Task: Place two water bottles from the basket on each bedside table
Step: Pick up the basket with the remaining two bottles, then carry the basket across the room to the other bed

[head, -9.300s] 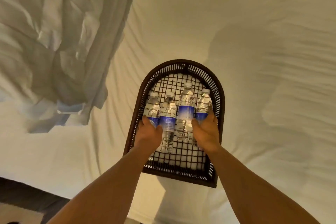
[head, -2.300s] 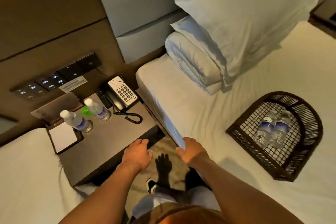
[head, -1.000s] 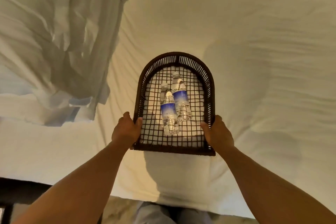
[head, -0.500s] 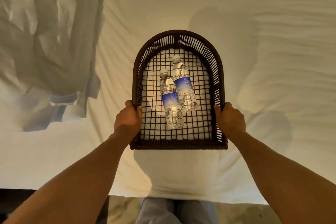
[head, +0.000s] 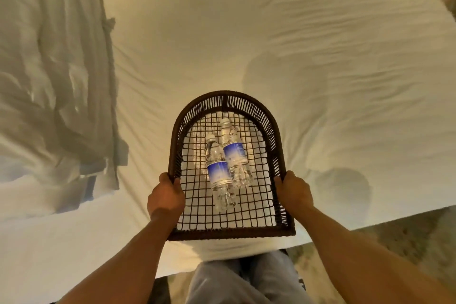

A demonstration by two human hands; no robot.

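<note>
- Head view: I hold one dark woven basket [head: 223, 97] with both my hands, above the near edge of the white bed sheet [head: 308, 32].
- My left hand [head: 165, 198] is closed around the left rim of the basket, the fingers wrapped over the edge.
- My right hand [head: 294, 191] is closed in the same way on the right rim.
- In the basket I count two water bottles, both lying down on the open grid bottom, caps to the far side.
- The left water bottle [head: 218, 175] lies a little nearer to me; the right water bottle [head: 234, 153] lies farther, and the two touch along their sides.
- Each bottle has one blue label and one white cap.
- At the left on the bed there is one crumpled white duvet [head: 49, 76].
- Below the basket I see my two legs in light trousers [head: 241, 281], and patterned floor [head: 399, 242] at the near right.
</note>
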